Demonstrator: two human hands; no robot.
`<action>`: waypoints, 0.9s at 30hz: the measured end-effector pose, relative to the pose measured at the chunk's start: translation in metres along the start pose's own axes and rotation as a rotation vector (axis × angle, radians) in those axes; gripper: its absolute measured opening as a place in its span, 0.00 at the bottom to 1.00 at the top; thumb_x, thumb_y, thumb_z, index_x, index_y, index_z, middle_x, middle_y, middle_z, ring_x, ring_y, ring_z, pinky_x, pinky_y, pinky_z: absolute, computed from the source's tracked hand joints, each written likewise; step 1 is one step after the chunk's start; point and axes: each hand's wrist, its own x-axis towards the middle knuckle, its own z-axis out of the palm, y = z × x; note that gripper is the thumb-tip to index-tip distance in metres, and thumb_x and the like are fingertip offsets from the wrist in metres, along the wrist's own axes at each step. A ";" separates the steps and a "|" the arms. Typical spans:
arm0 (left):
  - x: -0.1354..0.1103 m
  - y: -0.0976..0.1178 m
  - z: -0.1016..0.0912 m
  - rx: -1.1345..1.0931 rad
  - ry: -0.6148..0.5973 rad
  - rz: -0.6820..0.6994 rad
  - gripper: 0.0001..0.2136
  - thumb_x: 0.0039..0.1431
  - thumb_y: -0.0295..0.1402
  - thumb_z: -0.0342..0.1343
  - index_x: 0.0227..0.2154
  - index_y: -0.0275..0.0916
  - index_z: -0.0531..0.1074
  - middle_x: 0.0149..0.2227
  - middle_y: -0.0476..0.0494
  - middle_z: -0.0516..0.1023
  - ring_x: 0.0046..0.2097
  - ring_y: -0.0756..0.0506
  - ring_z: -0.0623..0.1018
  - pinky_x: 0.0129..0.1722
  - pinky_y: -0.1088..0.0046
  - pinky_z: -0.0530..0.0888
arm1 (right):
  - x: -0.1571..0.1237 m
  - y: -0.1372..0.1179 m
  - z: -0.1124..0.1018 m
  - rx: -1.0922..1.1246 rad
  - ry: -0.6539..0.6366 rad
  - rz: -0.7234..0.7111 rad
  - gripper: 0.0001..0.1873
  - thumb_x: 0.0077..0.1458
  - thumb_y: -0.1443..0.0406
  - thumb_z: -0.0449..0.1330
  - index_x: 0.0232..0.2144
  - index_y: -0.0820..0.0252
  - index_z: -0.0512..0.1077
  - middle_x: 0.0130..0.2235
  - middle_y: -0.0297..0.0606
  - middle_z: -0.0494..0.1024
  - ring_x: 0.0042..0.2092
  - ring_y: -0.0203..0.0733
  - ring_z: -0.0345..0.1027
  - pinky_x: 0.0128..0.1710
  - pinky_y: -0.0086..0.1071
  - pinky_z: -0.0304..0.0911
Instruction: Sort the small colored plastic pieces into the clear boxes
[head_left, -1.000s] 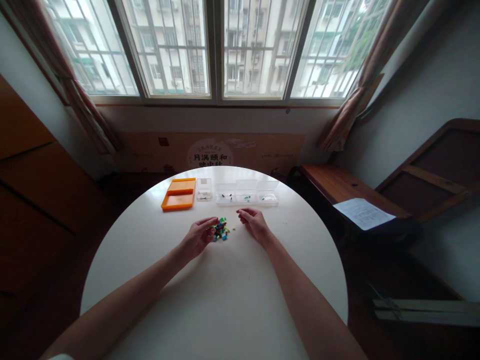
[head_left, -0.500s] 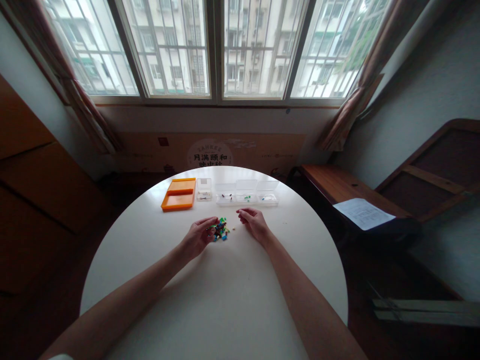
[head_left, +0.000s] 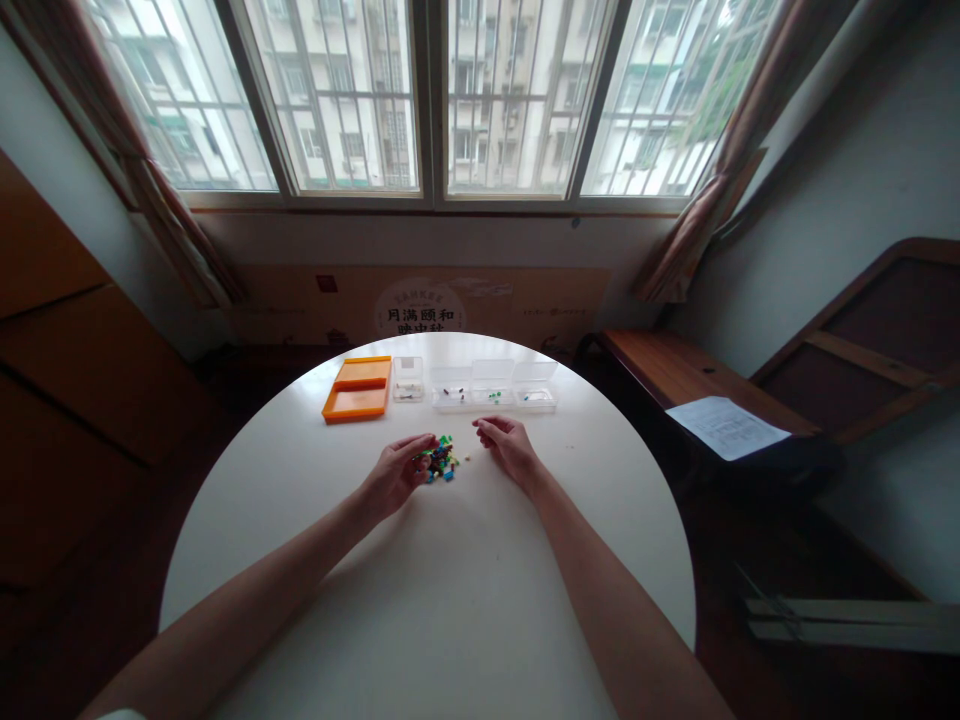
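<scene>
A heap of tiny coloured pieces (head_left: 445, 464) in blue, green, brown and yellow, looking like small building bricks, lies on the white round table (head_left: 450, 580). My left hand (head_left: 395, 474) curves around the left side of this heap, its thumb and fingers apart, and nothing shows in its grasp. To the right of the heap is my right hand (head_left: 508, 446), fingertips drawn together in a pinch; whatever they may hold is too small to tell. Between the hands a single pale piece (head_left: 467, 458) lies apart.
Along the table's far side stand an orange tray (head_left: 356, 401), a small clear box (head_left: 408, 391) and several clear lidded compartments (head_left: 452, 406) with a few small pieces inside. A sheet of paper (head_left: 727, 428) rests on a wooden bench (head_left: 660, 360) at right.
</scene>
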 end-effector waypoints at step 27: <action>-0.001 0.001 0.001 -0.001 -0.005 -0.008 0.11 0.42 0.26 0.65 0.31 0.32 0.74 0.28 0.47 0.74 0.21 0.58 0.67 0.14 0.86 0.60 | -0.001 -0.003 0.001 -0.016 0.006 0.012 0.13 0.39 0.58 0.66 0.26 0.62 0.77 0.23 0.36 0.72 0.25 0.33 0.60 0.26 0.29 0.55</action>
